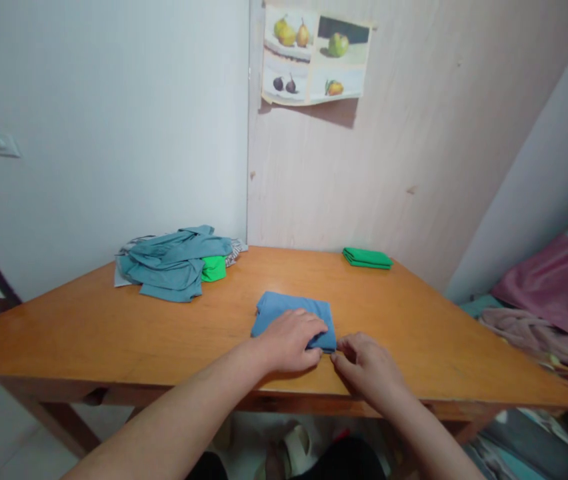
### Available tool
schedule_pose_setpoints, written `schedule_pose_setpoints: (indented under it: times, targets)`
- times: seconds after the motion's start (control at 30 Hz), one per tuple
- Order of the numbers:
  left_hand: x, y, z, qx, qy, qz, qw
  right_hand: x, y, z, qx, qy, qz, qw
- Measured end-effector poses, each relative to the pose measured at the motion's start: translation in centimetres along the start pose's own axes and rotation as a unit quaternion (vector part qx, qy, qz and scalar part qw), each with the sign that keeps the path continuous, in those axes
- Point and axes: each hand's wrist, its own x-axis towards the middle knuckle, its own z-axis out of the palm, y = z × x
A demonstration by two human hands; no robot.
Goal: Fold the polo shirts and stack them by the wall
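A folded blue cloth (284,305) lies near the front edge of the wooden table, roughly rectangular with a few loose folds at its left end. My left hand (291,340) rests on top of it, palm down, fingers stretched over the cloth and thumb pointing to the right. At the cloth's near right corner is my right hand (364,360), its thumb and forefinger closed around that corner. Part of the cloth is hidden under my left hand.
A crumpled heap of grey-green clothes (169,263) sits at the back left, with a bright green cloth (214,269) poking out. At the back right lies a folded green cloth (367,258). Walls border the wooden table (114,340); more fabric (554,300) is piled at far right.
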Motion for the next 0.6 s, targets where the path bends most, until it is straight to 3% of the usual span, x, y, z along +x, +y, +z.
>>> schedule_pose_setpoints:
  times: [0.23, 0.43, 0.6]
  targets:
    - [-0.2, 0.9, 0.3, 0.075, -0.006, -0.011, 0.997, 0.2, -1.4, 1.0, -0.02, 0.052, 0.023, 0.998]
    - [-0.3, 0.9, 1.1, 0.071, 0.024, -0.034, 0.997, 0.8, -3.3, -0.4, 0.024, 0.1, 0.029, 0.994]
    - [-0.5, 0.5, 0.6, 0.017, 0.089, -0.072, 0.993, 0.9, -4.2, -1.4, 0.121, 0.133, -0.038, 0.983]
